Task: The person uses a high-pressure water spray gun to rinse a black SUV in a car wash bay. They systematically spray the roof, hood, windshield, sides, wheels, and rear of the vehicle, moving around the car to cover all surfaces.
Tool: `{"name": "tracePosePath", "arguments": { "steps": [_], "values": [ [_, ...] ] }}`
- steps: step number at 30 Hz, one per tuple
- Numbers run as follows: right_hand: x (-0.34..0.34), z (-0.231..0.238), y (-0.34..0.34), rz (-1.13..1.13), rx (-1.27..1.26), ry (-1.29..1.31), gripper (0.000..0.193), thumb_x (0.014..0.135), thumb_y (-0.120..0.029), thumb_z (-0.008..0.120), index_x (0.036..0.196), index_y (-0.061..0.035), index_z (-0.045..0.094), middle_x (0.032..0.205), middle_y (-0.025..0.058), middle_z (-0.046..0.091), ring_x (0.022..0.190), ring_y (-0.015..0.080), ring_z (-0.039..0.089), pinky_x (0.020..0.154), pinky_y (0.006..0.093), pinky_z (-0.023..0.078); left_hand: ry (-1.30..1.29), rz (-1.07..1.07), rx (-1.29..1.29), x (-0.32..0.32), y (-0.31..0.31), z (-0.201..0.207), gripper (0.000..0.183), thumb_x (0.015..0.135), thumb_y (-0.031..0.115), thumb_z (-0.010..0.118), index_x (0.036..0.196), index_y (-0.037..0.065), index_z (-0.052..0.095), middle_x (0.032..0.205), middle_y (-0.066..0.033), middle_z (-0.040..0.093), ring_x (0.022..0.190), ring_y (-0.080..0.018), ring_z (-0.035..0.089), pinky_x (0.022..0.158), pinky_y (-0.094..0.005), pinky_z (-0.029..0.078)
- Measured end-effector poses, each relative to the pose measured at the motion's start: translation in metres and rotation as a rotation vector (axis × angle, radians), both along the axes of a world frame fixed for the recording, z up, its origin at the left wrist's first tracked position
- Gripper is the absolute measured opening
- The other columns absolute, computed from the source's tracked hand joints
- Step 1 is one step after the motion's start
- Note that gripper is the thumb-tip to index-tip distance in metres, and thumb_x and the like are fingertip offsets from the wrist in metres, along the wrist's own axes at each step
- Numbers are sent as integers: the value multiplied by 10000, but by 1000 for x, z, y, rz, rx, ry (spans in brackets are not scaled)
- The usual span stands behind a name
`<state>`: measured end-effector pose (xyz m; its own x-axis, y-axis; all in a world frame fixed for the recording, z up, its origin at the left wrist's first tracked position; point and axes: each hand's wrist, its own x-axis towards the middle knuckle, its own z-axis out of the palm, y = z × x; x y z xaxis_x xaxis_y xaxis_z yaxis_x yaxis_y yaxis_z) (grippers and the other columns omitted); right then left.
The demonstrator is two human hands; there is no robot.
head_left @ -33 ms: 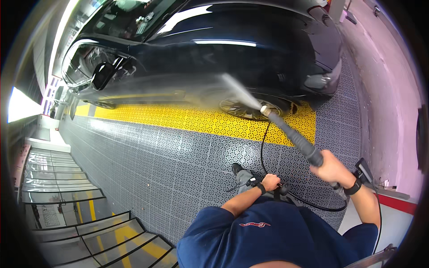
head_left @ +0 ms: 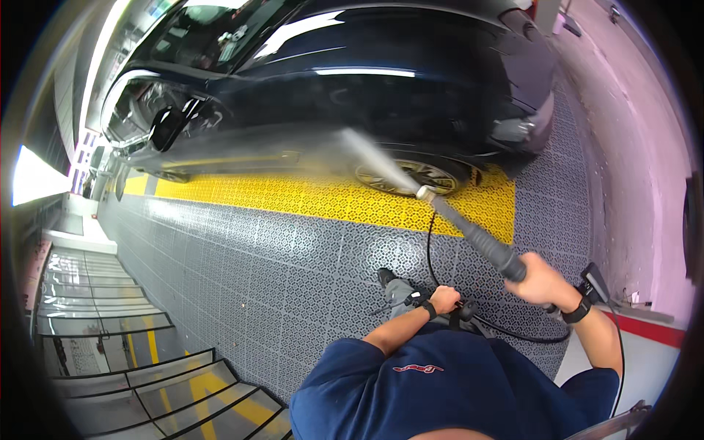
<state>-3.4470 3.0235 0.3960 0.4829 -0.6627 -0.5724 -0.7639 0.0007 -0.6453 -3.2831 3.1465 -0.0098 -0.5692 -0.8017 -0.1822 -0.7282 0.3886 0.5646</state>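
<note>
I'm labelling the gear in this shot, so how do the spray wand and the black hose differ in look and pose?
The spray wand is thick and mostly grey, while the black hose is much thinner. The spray wand runs nearly straight; the black hose curves. White spray leaves the spray wand's tip, but none shows along the black hose. Both are long.

Right of the car stands the wall; beneath it, perforated floor tiles; on its near side, before its front wheel, the pressure-washer lance, in the right hand.
</note>
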Motion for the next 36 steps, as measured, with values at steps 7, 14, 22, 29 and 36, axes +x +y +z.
{"name": "tracePosePath", "arguments": {
  "steps": [7,14,22,29,36],
  "values": [
    [-184,-15,46,-110,-11,78,223,716,-157,670,825,37,662,713,243,648,680,388,661,656,436,502,15,-197,34,-177,13,26,153,695,198,735,771,66,724,767,-159,697,793,-360,693,708,-478,549],
    [-297,-18,54,-327,85,88,232,726,-164,677,814,47,639,680,192,639,636,302,632,639,414,481,-10,-371,97,-294,-9,-4,264,746,288,762,795,31,726,767,-168,691,802,-367,693,715,-487,557],
    [-383,-20,-2,-430,41,-111,234,748,-140,729,792,47,596,618,122,596,558,187,516,599,397,443,-156,-367,510,-422,-62,-66,271,839,251,723,923,-6,705,883,-221,690,882,-389,662,791,-503,557],
    [-488,-17,-112,-184,157,2,265,739,-180,681,875,48,667,692,203,658,642,311,654,644,417,487,41,-217,506,-534,-110,-84,269,830,251,751,992,36,747,937,-213,708,861,-388,669,790,-510,543],
    [-608,25,-198,-367,-71,36,276,779,-205,743,789,39,615,604,132,595,574,234,581,619,410,476,59,-235,525,-657,-218,-48,246,929,254,695,1006,22,719,880,-186,693,789,-342,639,718,-502,532]
  ]
}}
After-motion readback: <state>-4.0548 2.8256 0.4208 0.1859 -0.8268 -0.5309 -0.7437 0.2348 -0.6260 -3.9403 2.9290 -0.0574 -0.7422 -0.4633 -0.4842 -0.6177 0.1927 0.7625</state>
